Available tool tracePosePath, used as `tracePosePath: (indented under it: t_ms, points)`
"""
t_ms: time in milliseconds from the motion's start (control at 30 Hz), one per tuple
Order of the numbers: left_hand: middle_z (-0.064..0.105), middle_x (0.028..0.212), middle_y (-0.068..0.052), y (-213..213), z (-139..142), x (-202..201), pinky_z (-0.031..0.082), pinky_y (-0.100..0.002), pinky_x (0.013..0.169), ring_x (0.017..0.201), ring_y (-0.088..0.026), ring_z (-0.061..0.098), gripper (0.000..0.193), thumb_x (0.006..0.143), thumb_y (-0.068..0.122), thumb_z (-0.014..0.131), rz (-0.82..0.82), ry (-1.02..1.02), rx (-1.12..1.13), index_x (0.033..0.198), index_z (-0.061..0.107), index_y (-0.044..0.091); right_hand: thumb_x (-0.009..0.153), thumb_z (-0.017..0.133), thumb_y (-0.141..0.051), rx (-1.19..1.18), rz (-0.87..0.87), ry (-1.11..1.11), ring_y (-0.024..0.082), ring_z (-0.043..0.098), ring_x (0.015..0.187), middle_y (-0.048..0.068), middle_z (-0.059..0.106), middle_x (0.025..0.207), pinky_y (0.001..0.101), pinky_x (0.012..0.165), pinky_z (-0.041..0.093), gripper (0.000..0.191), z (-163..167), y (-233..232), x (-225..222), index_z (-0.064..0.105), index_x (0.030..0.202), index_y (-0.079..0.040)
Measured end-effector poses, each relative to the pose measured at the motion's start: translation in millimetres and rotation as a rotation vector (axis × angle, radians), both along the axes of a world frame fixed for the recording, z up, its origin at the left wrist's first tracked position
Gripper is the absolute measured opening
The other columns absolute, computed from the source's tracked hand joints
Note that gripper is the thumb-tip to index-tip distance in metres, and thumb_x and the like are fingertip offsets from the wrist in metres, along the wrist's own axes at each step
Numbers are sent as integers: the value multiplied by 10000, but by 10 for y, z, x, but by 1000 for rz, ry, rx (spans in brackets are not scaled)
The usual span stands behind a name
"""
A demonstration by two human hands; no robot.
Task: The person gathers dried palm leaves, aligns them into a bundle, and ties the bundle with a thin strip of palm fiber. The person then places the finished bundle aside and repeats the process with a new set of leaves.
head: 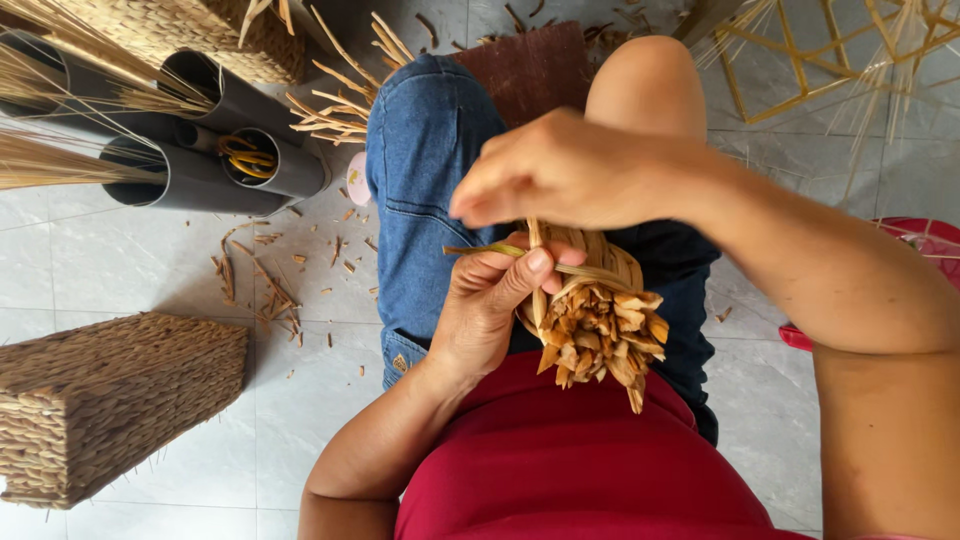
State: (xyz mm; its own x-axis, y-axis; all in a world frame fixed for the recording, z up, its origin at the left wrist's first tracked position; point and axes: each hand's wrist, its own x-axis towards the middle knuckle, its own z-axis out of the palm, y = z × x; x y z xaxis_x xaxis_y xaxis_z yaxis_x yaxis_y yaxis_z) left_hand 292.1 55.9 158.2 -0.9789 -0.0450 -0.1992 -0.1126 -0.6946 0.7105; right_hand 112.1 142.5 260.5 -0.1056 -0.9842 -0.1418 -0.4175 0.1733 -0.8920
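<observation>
A small woven piece of dried straw-coloured fibre [600, 310] rests in my lap, its cut ends bunched toward me. My left hand [490, 300] grips it from the left, thumb pressed on a thin strand [480, 250] that sticks out to the left. My right hand [570, 170] hovers just above, fingers curled and pinched on the upper end of a strand rising from the piece. I sit in blue denim shorts [425, 170] and a red top [560, 460].
A woven rectangular basket [110, 400] lies at lower left on the tiled floor. Grey tubes [200, 170] holding dried stalks stand at upper left. Fibre scraps [270, 290] litter the tiles. A yellow frame [790, 70] is at upper right, a red container [925, 240] at right.
</observation>
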Motion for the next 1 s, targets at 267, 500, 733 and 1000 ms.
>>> tracePosePath:
  t_ms: [267, 500, 733, 1000]
  points:
    - [751, 1029, -83, -128, 7, -34, 525, -311, 944, 984, -159, 687, 295, 1078, 252, 640, -145, 50, 159, 1192, 730, -5, 822, 807, -175, -83, -8, 255, 100, 662, 695, -20, 673, 788, 264, 610, 539, 133, 148, 364, -65, 754, 908, -89]
    - [749, 1051, -96, -255, -49, -60, 555, -332, 963, 1007, -182, 702, 147, 981, 57, 745, -170, 6, 235, 1112, 711, -1, 858, 799, -174, -330, 97, 280, 114, 655, 775, -26, 663, 848, 256, 645, 536, 127, 173, 509, 145, 764, 954, -97]
    - [719, 1048, -32, -195, 151, -83, 558, -265, 911, 980, -123, 671, 163, 947, -23, 741, -61, 176, -9, 983, 631, 91, 930, 692, -116, 45, -185, -80, 63, 716, 768, -9, 728, 913, 206, 625, 576, 172, -63, 590, 102, 693, 1086, -43]
    - [697, 1167, -77, -282, 411, -47, 567, -339, 848, 966, -247, 649, 199, 886, -15, 765, 318, 759, -1351, 1015, 645, 79, 909, 698, -69, 17, -1, -114, 122, 714, 1006, 36, 728, 1144, 274, 854, 578, 273, -272, 646, -16, 735, 1179, -44]
